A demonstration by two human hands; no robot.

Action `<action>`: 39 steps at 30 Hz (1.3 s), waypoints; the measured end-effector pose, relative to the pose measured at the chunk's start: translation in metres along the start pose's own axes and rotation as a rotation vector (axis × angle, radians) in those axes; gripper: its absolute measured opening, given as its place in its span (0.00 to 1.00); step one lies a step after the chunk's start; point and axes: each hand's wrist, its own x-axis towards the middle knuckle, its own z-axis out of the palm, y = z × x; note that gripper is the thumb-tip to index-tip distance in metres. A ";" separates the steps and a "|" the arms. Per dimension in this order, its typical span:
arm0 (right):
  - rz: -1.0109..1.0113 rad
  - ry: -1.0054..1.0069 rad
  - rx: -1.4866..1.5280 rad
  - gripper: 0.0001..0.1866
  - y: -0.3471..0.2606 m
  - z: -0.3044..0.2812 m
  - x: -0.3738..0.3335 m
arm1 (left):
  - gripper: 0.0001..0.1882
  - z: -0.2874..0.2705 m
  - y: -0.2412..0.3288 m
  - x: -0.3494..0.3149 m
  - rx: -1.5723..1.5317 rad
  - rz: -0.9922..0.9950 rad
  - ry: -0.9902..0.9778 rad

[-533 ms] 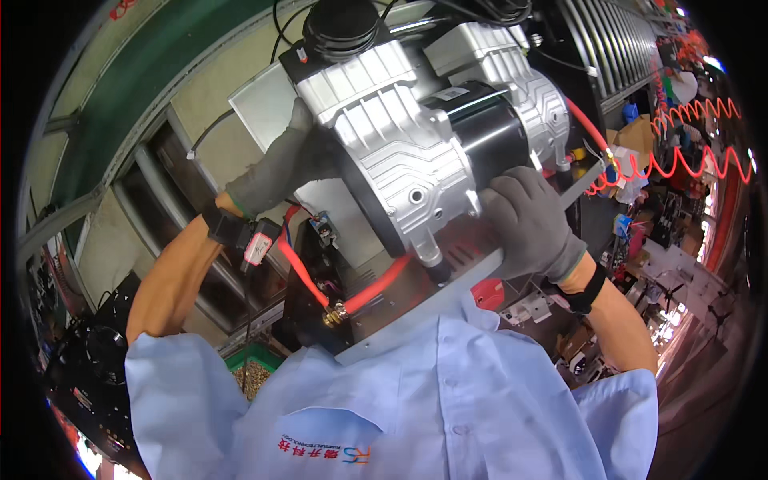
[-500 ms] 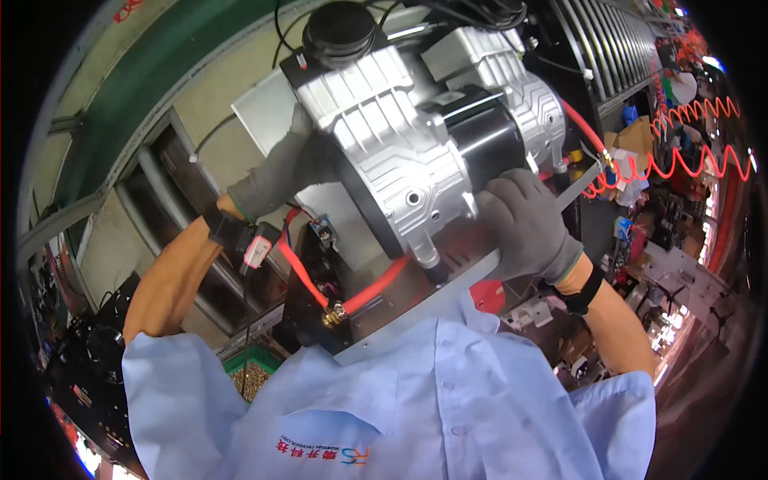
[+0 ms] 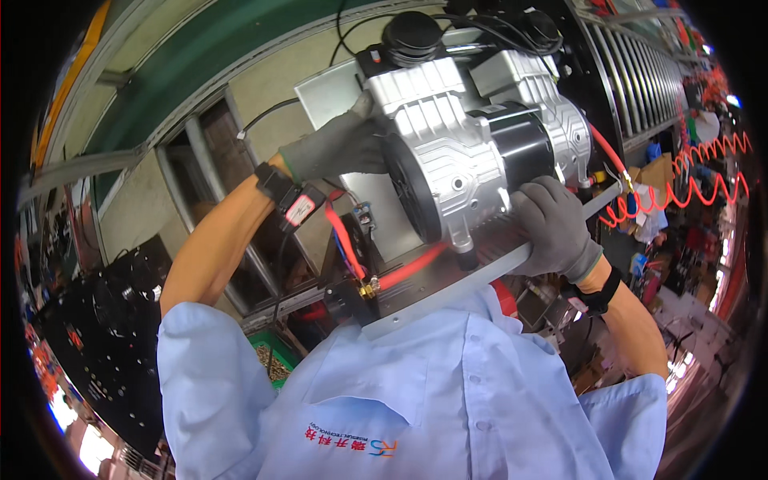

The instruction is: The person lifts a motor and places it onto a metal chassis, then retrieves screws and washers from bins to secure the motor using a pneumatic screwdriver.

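A twin-head air compressor point(image 3: 452, 164), with ribbed silver housings and a black motor between them, sits in front of my chest on a metal base plate point(image 3: 448, 298). My left hand point(image 3: 336, 148), in a grey glove, reaches round the back of the left housing, its fingertips partly hidden behind it. At the near side my right hand point(image 3: 554, 226), also gloved, has its fingers bent over the plate's edge, beside the right housing. A red hose point(image 3: 412, 268) with a brass fitting point(image 3: 368, 290) runs along the left end of the plate. Round black caps point(image 3: 412, 36) top the housings.
A pale bench with a metal frame point(image 3: 192, 152) lies at the left. Grey rollers point(image 3: 632, 72) stretch away at the far right, near coiled red air hoses point(image 3: 712, 160). A green bin of small parts point(image 3: 274, 360) is by my left elbow, near a black perforated panel point(image 3: 104, 344).
The view has shifted, so the compressor, both hands and the bench appear further right. Both hands keep about the same places on the compressor and its plate.
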 end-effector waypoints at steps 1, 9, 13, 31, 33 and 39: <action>-0.002 -0.010 -0.003 0.43 -0.001 -0.001 0.000 | 0.62 -0.001 0.004 -0.002 0.015 0.003 -0.016; -0.042 -0.018 -0.036 0.45 0.001 -0.001 0.000 | 0.49 -0.006 0.075 0.015 0.405 0.296 0.390; -0.024 -0.014 -0.014 0.45 0.002 0.001 -0.001 | 0.43 -0.007 0.079 0.026 0.369 0.333 0.425; -0.058 -0.077 0.027 0.40 0.002 -0.003 -0.011 | 0.31 0.002 0.056 0.012 0.250 0.241 0.483; -0.068 -0.050 0.013 0.41 0.003 -0.003 -0.011 | 0.32 0.005 0.057 0.012 0.218 0.260 0.473; -0.068 -0.176 0.014 0.44 -0.010 -0.030 -0.003 | 0.30 0.007 0.050 0.015 0.081 0.366 0.472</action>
